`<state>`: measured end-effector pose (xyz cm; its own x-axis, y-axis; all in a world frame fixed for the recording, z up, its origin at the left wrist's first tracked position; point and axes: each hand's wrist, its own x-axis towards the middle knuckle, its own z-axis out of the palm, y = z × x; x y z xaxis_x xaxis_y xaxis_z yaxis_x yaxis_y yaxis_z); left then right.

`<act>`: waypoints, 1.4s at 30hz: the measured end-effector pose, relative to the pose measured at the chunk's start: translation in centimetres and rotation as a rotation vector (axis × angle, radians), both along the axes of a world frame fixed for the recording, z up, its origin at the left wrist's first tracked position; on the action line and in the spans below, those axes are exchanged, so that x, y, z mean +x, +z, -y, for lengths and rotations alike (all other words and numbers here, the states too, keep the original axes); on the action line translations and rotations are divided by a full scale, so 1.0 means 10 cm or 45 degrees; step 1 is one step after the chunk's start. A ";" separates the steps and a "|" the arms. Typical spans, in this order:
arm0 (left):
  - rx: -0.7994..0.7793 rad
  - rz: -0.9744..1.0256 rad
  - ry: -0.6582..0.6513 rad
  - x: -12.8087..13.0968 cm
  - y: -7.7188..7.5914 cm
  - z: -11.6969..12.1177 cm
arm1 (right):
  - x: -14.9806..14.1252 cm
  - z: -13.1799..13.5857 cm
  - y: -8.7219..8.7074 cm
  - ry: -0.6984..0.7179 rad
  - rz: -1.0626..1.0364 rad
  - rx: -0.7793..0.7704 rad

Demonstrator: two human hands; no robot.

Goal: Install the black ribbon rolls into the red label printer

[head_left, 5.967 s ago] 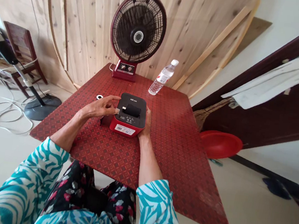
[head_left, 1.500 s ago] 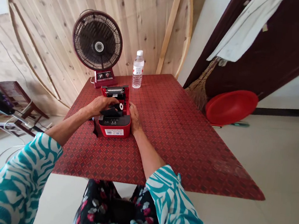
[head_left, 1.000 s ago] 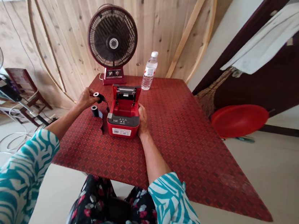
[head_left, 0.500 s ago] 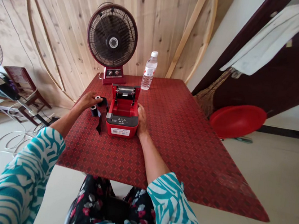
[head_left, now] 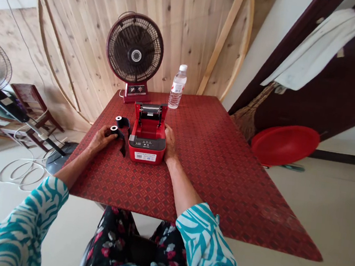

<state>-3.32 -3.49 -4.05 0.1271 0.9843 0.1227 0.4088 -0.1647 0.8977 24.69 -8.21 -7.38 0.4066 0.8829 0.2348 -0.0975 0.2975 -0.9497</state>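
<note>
Red patterned cloth covers the bench (head_left: 212, 163), which stands on a pale tiled floor (head_left: 331, 221) against a curved wall of pine boards (head_left: 191, 18). At the bench's 12 o'clock edge stand a maroon table fan (head_left: 134, 56) and, just to its right, a clear water bottle (head_left: 177, 87). Near the middle sits a small red label printer (head_left: 148, 136) with its lid raised. The left hand (head_left: 102, 138) is closed around a black ribbon roll (head_left: 113, 131) at the printer's 9 o'clock; a second roll (head_left: 121, 121) lies just beyond it. The right hand (head_left: 169, 142) rests flat and unclenched against the printer's 3 o'clock side. A red basin (head_left: 284, 144) leans by the dark door (head_left: 348, 85).
</note>
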 end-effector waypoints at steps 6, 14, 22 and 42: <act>0.142 0.457 0.035 0.00 0.26 -0.06 | -0.02 -0.01 -0.01 -0.004 -0.022 -0.008; 0.299 -0.060 -0.508 0.56 0.93 0.13 | -0.01 -0.08 -0.07 0.005 -0.049 0.037; 0.348 -0.875 -0.702 1.11 1.12 -0.04 | -0.03 -0.10 -0.07 0.003 -0.077 0.013; 0.216 -1.087 -0.759 1.34 1.23 -0.01 | -0.03 -0.08 -0.05 0.014 -0.108 -0.010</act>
